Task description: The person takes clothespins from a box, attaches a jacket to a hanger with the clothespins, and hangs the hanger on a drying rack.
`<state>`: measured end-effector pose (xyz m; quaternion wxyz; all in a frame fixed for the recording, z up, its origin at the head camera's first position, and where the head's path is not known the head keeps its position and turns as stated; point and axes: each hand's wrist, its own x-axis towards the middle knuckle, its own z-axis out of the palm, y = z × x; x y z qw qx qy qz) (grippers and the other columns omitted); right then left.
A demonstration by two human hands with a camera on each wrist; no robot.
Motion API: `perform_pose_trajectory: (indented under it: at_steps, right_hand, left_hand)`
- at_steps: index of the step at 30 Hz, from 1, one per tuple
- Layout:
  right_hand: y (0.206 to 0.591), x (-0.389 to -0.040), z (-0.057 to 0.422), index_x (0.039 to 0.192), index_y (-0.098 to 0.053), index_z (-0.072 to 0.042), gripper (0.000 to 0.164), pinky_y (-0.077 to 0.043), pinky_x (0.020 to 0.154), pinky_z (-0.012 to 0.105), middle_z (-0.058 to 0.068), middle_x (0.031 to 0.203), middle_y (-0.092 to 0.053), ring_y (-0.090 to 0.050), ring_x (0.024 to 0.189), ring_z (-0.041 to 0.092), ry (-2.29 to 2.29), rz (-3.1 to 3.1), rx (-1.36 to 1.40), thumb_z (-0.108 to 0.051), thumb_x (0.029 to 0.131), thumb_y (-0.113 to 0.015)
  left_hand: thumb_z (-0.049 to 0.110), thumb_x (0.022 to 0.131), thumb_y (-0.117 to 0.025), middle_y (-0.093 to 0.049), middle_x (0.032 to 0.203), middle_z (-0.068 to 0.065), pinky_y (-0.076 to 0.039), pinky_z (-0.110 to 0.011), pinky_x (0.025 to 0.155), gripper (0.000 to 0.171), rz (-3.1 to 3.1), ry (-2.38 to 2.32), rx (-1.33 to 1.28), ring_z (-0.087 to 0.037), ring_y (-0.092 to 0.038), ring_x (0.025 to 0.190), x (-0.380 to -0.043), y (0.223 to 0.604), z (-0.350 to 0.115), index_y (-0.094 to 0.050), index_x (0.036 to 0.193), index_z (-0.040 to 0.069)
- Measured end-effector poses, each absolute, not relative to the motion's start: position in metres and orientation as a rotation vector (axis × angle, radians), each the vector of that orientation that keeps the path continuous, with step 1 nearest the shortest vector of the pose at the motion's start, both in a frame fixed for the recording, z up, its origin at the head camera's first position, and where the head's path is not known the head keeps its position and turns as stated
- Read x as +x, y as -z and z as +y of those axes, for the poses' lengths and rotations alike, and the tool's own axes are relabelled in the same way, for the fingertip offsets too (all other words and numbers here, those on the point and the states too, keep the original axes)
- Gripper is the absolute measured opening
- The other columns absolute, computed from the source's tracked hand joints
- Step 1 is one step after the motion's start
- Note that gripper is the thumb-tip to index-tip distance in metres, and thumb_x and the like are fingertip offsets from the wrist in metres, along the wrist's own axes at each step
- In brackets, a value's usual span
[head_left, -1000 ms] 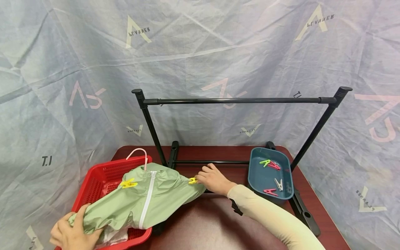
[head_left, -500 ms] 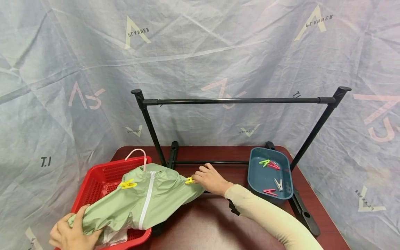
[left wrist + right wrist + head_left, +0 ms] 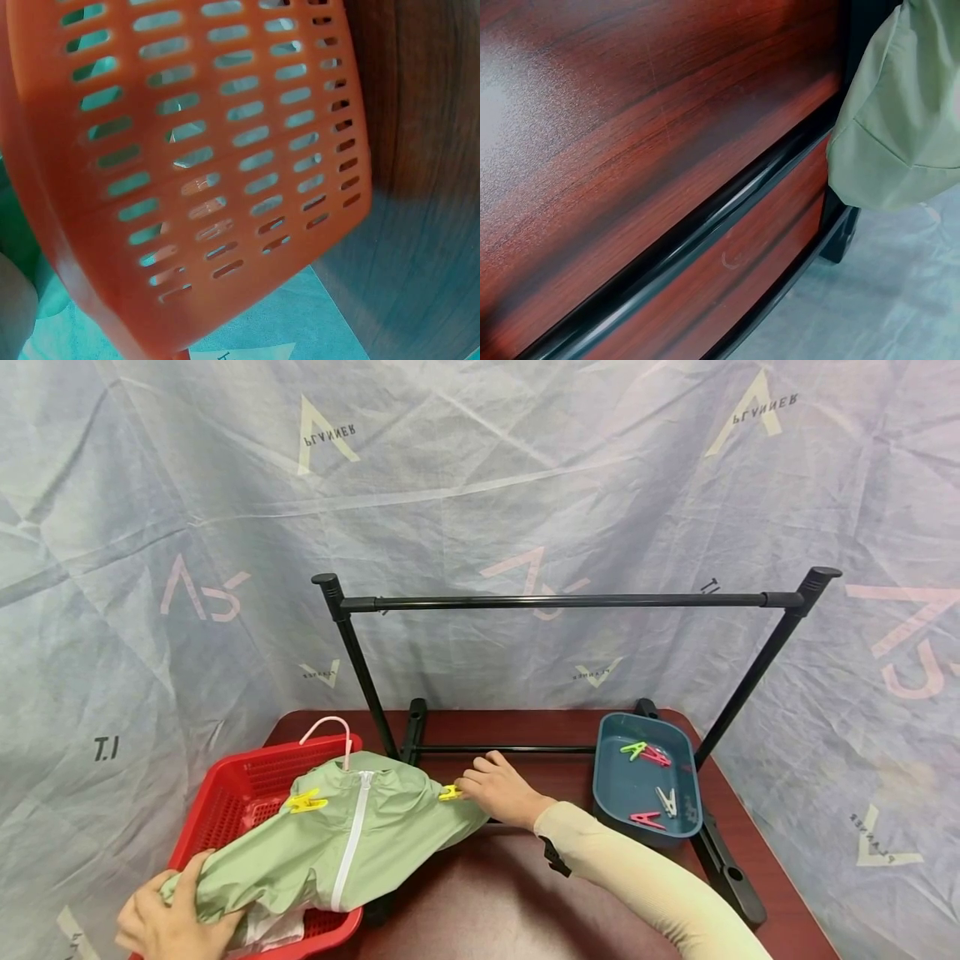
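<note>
A pale green zip jacket (image 3: 405, 839) lies on a pink hanger (image 3: 327, 720) across the red basket. My left hand (image 3: 168, 918) grips its sleeve at the lower left, thumb and fingers spread around the cloth. At the other shoulder, my right hand (image 3: 501, 789) pinches a yellow clothespin (image 3: 450, 792) that sits on the fabric. Another yellow clothespin (image 3: 306, 801) is clipped at the opposite shoulder. The right wrist view catches one green sleeve (image 3: 892, 142) hanging at the right. In the left wrist view, the basket wall (image 3: 225, 172) hides most of the left hand.
The red basket (image 3: 197, 827) holds some white cloth (image 3: 273, 927) beneath the jacket. Behind stands a black rack with a high crossbar (image 3: 555, 602). A blue bin (image 3: 641, 793) with several clothespins is at the right on the dark red table (image 3: 487, 893).
My right hand and the yellow clothespin it pinches have shifted slightly left along the jacket's shoulder. The left hand keeps its grip in place.
</note>
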<state>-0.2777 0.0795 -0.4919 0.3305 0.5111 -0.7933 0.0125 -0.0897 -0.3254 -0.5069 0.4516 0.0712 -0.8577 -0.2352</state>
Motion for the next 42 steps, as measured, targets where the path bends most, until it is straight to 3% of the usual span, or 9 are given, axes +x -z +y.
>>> perform_pose_trajectory:
  at_steps: [42]
  right_hand:
    - [0.4938, -0.2699, 0.0790, 0.115, -0.067, -0.017, 0.024, -0.039, 0.083, 0.036, -0.007, 0.099, -0.065, -0.049, 0.083, 0.014, -0.134, -2.149, 1.325, -0.032, 0.097, -0.064]
  left_hand:
    - [0.097, 0.070, -0.031, -0.035, 0.115, -0.029, -0.016, -0.070, 0.077, 0.103, -2.113, 0.550, 0.233, -0.059, -0.025, 0.102, -0.0924, 0.5079, -0.3273, -0.055, 0.118, 0.009]
